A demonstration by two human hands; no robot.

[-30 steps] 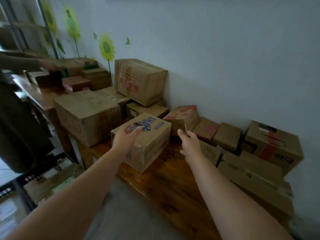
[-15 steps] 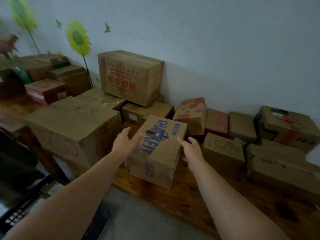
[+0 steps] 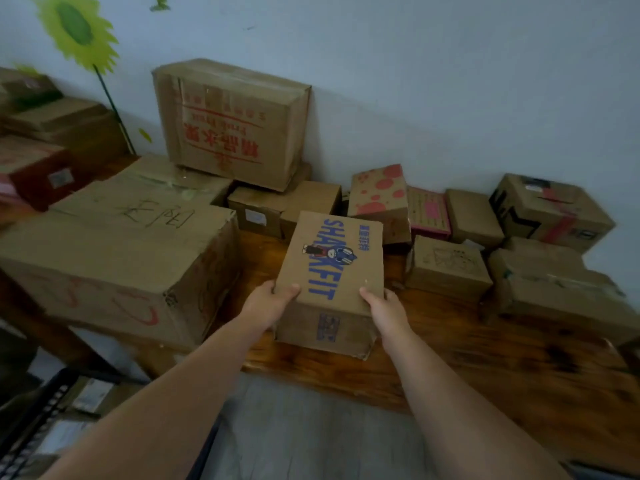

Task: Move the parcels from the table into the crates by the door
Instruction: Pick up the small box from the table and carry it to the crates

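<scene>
Grey floor nearest, between two bare forearms reaching away. Black slatted crate [image 3: 45,420] at near left, below the table edge, cut off by the frame; flat parcels seemingly inside already, too dim to count. Next, the wooden table [image 3: 485,358], with the task's parcel at its near edge. Gripping the near end of the SHARKFIT box [image 3: 332,265]: left hand [image 3: 273,301] curled round the near-left top corner, right hand [image 3: 384,306] curled round the near-right one, thumbs on top, remaining fingers hidden down the sides. Dead ahead and centred between the hands, long axis running near to far, straight away from the body; neither hand nearer, so probably a level two-handed lift, then a swing left and down toward the crate. Resting on the tabletop or just raised: hard to tell. Just beside on the left, a large scrawled carton [image 3: 121,258]; to the right, apart, a small plain box [image 3: 446,265]. Farther back by the wall, a spotted box [image 3: 377,192] and a red-printed carton [image 3: 232,123] stacked on lower boxes. Far-left parcels blurred; no door in view.
</scene>
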